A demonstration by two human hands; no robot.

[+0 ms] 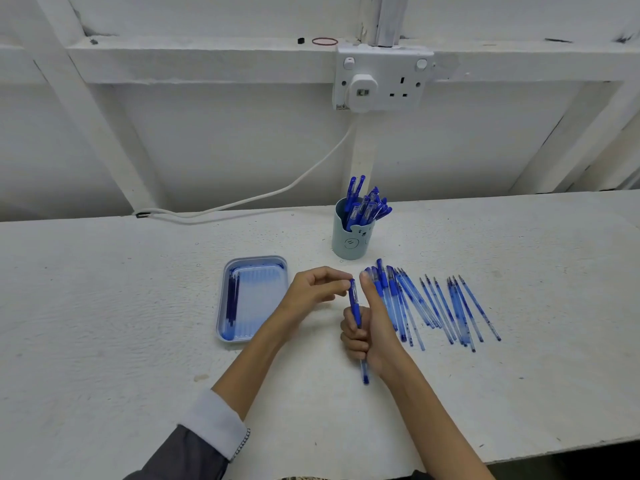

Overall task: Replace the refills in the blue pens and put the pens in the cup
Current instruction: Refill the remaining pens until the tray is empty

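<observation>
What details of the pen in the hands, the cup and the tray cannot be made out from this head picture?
- Pen: its middle is hidden inside the right hand; the top end is covered by the left hand fingertips.
- Cup: the wall hides the lower parts of its pens, and they overlap, so no count.
- Tray: the dark refills at its left side overlap; too small to count.
- Right forearm: cut off by the bottom edge.

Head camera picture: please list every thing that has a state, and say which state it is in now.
Blue pen in hand: assembled, gripped by right hand, left hand fingers pinching its top.
Pale blue cup with bear face: upright, full of blue pens.
Light blue rectangular tray: holds a few dark refills at its left side.
Loose refills and pens on table: lying flat.
White wall plug: inserted in socket.
</observation>
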